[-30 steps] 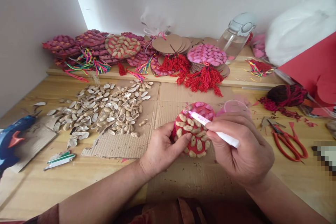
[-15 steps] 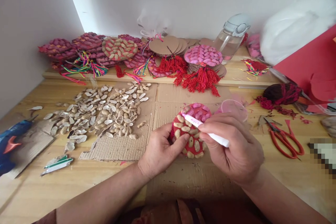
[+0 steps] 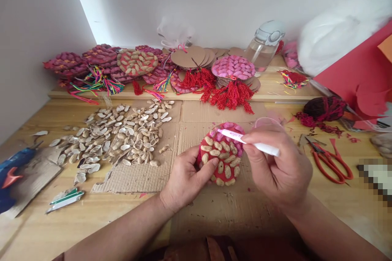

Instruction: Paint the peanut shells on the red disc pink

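Note:
My left hand [image 3: 186,177] grips a round red disc [image 3: 217,155] by its left edge, thumb lying over the front. Peanut shells [image 3: 227,171] cover the disc; those near its top are pink, the lower ones plain tan. Between the thumb and fingers of my right hand [image 3: 278,163] is a white marker pen [image 3: 249,140] with a pink tip. The tip points left, at the upper part of the disc by the pink shells; whether it touches a shell I cannot tell.
Loose peanut shells [image 3: 137,142] lie on cardboard at left, near a blue glue gun [image 3: 14,171]. Red-handled scissors [image 3: 330,165] and a yarn ball [image 3: 324,108] are at right. Finished-looking discs with tassels [image 3: 233,67] and a water bottle [image 3: 263,47] line the back ledge.
My right hand has shifted slightly right, and the marker lies flatter, its tip a little farther right on the disc. My left hand keeps its hold. The whole view has tilted slightly.

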A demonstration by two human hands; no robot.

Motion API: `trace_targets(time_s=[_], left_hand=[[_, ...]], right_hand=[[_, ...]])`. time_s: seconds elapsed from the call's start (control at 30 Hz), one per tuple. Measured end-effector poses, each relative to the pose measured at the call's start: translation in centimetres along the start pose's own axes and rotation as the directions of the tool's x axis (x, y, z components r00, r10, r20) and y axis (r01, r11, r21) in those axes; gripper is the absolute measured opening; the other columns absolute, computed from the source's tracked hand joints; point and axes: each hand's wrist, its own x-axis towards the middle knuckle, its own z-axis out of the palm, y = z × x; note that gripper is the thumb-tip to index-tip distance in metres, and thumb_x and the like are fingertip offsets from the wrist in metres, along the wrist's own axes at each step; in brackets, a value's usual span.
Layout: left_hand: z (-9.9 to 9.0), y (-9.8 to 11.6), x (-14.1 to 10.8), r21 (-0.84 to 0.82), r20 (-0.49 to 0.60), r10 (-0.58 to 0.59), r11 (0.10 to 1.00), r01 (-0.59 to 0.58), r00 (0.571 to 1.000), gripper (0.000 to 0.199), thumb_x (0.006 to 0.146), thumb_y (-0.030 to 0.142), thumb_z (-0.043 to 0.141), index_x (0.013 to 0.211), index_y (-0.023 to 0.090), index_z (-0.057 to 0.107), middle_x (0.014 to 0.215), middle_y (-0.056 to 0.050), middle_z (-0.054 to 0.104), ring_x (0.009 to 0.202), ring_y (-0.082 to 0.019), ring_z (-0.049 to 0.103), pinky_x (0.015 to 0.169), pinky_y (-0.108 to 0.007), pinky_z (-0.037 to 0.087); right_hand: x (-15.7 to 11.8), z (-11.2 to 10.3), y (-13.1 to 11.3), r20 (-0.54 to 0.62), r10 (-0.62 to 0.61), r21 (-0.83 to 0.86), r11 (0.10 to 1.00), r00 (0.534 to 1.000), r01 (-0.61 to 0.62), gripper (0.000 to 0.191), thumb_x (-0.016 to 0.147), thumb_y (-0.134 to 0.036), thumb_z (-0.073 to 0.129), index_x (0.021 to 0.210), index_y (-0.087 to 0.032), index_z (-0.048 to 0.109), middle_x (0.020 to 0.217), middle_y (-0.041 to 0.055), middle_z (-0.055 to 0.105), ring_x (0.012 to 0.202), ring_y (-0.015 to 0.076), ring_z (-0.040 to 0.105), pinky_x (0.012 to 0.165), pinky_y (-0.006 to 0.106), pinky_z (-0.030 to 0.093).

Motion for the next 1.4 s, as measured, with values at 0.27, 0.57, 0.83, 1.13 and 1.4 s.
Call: trace_targets(time_s=[0.27,0.57,0.83,1.13,1.4], left_hand=[[-0.13,-0.27,-0.24,0.064,-0.017,0.052,0.997,-0.051,0.998,0.027,0.097,0.044,0.068,0.093,0.017,0.071,0.076,-0.003,0.065,0.063,-0.015,0.058,0.056,-0.026,0.051],[-0.27,-0.14,-0.26,0.033,-0.018,0.095,0.995,-0.095,0.995,0.026,0.100,0.043,0.068,0.097,0.018,0.072,0.078,-0.003,0.066,0.064,-0.014,0.058,0.057,-0.025,0.052],[-0.47,-0.53,-0.30,0.007,-0.018,0.069,0.998,-0.069,0.997,0.028,0.100,0.046,0.068,0.101,0.018,0.072,0.087,-0.006,0.070,0.064,-0.016,0.065,0.055,-0.027,0.060],[-0.44,-0.08,-0.31,0.035,-0.024,0.104,0.994,-0.104,0.994,0.026,0.100,0.043,0.068,0.093,0.019,0.069,0.081,-0.003,0.066,0.060,-0.014,0.064,0.053,-0.025,0.059],[-0.27,0.24,-0.56,-0.128,0.014,0.003,0.992,-0.001,1.000,0.030,0.098,0.047,0.071,0.095,0.018,0.068,0.083,-0.003,0.068,0.059,-0.014,0.066,0.052,-0.026,0.062]], right_hand=[[-0.09,-0.13,-0.14,0.006,0.005,0.057,0.998,1.000,-0.005,0.027,0.089,-0.005,0.070,0.113,-0.018,0.068,0.099,0.0031,0.073,0.096,0.0174,0.068,0.094,0.036,0.056],[0.14,-0.01,0.04,-0.012,-0.005,0.090,0.996,1.000,0.007,0.028,0.090,-0.005,0.068,0.113,-0.021,0.068,0.097,0.0019,0.073,0.097,0.0195,0.069,0.095,0.041,0.054],[0.30,-0.24,0.13,-0.032,-0.073,0.033,0.997,0.997,0.074,0.022,0.089,-0.007,0.070,0.108,-0.017,0.068,0.097,0.0044,0.074,0.103,0.0221,0.066,0.102,0.047,0.052],[0.27,-0.49,-0.20,-0.061,-0.104,0.032,0.994,0.993,0.106,0.022,0.089,-0.008,0.070,0.109,-0.017,0.069,0.094,0.0038,0.073,0.103,0.0233,0.066,0.103,0.050,0.053],[0.34,-0.25,0.16,-0.075,-0.059,0.004,0.998,0.995,0.059,0.023,0.088,-0.006,0.070,0.107,-0.019,0.068,0.096,0.0039,0.074,0.106,0.0233,0.066,0.098,0.045,0.053]])
